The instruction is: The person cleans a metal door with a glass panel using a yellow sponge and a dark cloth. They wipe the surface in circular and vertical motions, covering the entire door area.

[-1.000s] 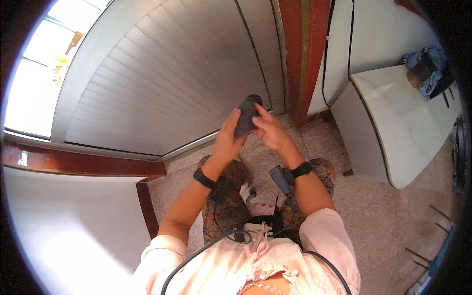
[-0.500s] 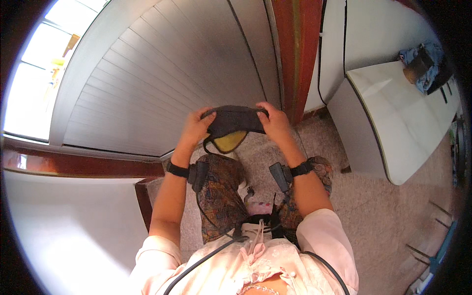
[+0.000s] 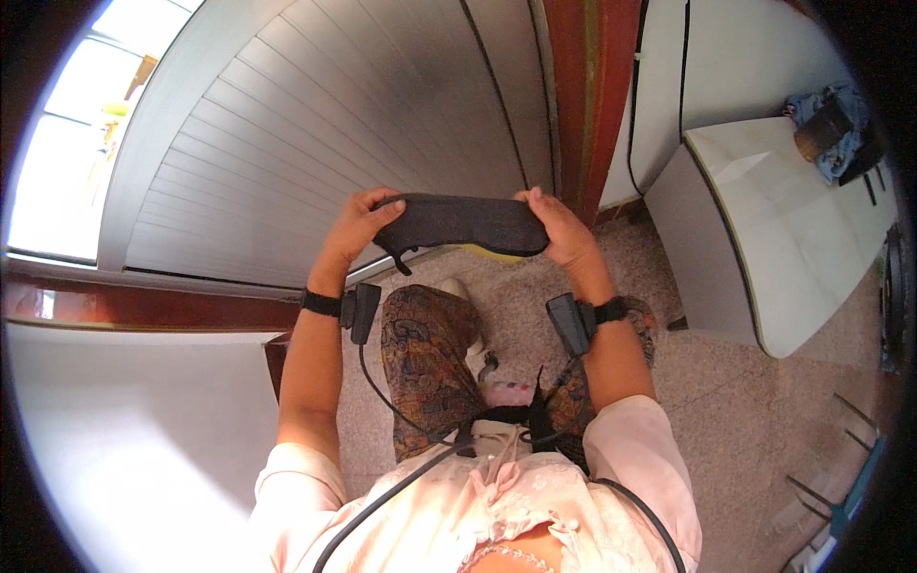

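Stretched between my two hands is a flat, long black fabric piece (image 3: 463, 221), whose exact kind I cannot make out. A strip of yellow shows along its lower right edge, and a short black loop hangs at its lower left. My left hand (image 3: 368, 222) is closed on its left end, thumb on top. My right hand (image 3: 559, 229) grips its right end, thumb pointing up. The piece is held out in front of a grey ribbed door panel (image 3: 315, 143), above my knees.
A white marble-look table (image 3: 774, 201) stands at right with blue cloth (image 3: 841, 119) and a brown-black object on it. A red-brown door frame (image 3: 597, 95) rises ahead. Black cables (image 3: 382, 392) run from a wrist device (image 3: 359, 310) along my body. Speckled floor (image 3: 697, 420) lies below.
Both hands have moved slightly up and apart, pulling the black piece out wider. It has turned so that less yellow shows.
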A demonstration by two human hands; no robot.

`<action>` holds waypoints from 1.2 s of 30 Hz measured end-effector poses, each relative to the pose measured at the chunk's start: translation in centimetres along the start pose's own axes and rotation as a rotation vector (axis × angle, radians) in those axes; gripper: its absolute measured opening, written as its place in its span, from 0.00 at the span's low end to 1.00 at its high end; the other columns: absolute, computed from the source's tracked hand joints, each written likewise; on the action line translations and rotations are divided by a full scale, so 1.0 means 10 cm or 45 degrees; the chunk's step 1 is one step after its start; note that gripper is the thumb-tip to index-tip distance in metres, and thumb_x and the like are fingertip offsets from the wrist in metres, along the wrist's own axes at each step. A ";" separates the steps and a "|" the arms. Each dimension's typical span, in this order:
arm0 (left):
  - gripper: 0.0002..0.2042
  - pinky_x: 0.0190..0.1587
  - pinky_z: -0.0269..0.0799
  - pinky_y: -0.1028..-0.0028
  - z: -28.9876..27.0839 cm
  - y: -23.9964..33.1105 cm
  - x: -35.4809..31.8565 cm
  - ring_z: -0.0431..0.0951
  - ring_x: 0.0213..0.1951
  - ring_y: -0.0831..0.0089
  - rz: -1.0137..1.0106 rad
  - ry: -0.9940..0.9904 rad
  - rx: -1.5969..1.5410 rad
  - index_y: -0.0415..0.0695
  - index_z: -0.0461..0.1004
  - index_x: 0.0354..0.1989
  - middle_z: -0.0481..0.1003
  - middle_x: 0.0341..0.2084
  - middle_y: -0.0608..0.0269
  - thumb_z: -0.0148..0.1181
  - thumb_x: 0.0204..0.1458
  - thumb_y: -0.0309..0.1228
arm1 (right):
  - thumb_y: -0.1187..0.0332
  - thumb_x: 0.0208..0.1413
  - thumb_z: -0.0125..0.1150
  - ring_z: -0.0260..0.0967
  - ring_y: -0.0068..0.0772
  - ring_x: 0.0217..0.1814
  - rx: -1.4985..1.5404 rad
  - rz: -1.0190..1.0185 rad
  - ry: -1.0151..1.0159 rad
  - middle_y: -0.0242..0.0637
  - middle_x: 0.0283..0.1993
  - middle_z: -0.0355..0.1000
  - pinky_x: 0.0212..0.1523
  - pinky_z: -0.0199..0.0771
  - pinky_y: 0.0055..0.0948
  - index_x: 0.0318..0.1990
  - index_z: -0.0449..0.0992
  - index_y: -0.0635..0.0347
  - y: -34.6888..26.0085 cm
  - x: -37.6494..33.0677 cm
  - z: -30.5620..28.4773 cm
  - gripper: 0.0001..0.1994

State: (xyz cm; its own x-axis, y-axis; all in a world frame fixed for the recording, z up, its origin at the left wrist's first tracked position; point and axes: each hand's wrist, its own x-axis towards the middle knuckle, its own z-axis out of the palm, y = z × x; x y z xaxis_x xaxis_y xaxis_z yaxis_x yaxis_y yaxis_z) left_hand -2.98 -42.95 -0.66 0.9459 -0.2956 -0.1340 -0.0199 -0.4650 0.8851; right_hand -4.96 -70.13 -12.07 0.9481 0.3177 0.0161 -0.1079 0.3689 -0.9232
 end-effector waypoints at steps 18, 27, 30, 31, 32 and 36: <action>0.08 0.32 0.65 0.67 -0.21 0.20 -0.15 0.70 0.30 0.57 0.282 -0.145 1.086 0.40 0.73 0.32 0.70 0.25 0.53 0.56 0.41 0.26 | 0.82 0.41 0.55 0.65 0.34 0.36 -1.173 -0.331 0.332 0.39 0.32 0.65 0.37 0.64 0.26 0.37 0.71 0.58 -0.05 0.05 0.21 0.14; 0.09 0.37 0.65 0.65 -0.29 -0.09 -0.04 0.69 0.34 0.53 0.442 -0.129 1.249 0.39 0.71 0.30 0.70 0.27 0.51 0.50 0.37 0.19 | 0.78 0.42 0.55 0.64 0.38 0.41 -1.422 -0.186 0.100 0.41 0.37 0.65 0.41 0.65 0.30 0.37 0.72 0.59 -0.04 0.00 0.26 0.11; 0.10 0.38 0.65 0.67 -0.29 -0.12 -0.06 0.69 0.35 0.54 0.246 0.035 0.993 0.39 0.70 0.30 0.71 0.27 0.51 0.47 0.36 0.18 | 0.77 0.41 0.56 0.64 0.36 0.42 -1.210 -0.556 0.191 0.38 0.38 0.66 0.42 0.64 0.30 0.31 0.71 0.62 -0.04 0.00 0.24 0.07; 0.11 0.38 0.65 0.67 -0.28 -0.10 -0.07 0.70 0.35 0.55 0.177 0.045 0.975 0.39 0.70 0.31 0.71 0.27 0.52 0.47 0.35 0.19 | 0.77 0.41 0.56 0.65 0.34 0.41 -1.094 -0.559 0.142 0.37 0.37 0.67 0.42 0.64 0.29 0.29 0.70 0.62 -0.07 0.00 0.23 0.05; 0.11 0.38 0.65 0.68 -0.26 -0.08 -0.09 0.70 0.34 0.56 0.107 0.056 0.955 0.39 0.69 0.31 0.71 0.27 0.52 0.47 0.35 0.20 | 0.77 0.40 0.57 0.65 0.33 0.41 -0.979 -0.561 0.093 0.36 0.37 0.67 0.42 0.64 0.29 0.26 0.68 0.63 -0.11 0.00 0.23 0.05; 0.13 0.35 0.64 0.70 -0.20 -0.08 -0.10 0.70 0.30 0.61 0.113 -0.079 0.785 0.40 0.69 0.33 0.70 0.26 0.56 0.49 0.34 0.23 | 0.78 0.38 0.58 0.64 0.27 0.36 -0.760 -0.135 0.015 0.34 0.29 0.67 0.37 0.64 0.27 0.20 0.60 0.61 -0.24 -0.04 0.29 0.10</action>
State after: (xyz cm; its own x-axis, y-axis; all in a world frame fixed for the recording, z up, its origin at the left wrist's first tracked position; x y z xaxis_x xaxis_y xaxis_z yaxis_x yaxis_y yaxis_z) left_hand -3.25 -40.63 -0.36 0.9119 -0.3945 -0.1137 -0.2983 -0.8269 0.4766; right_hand -5.93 -68.59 -8.74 0.9482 0.2949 0.1184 0.1703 -0.1571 -0.9728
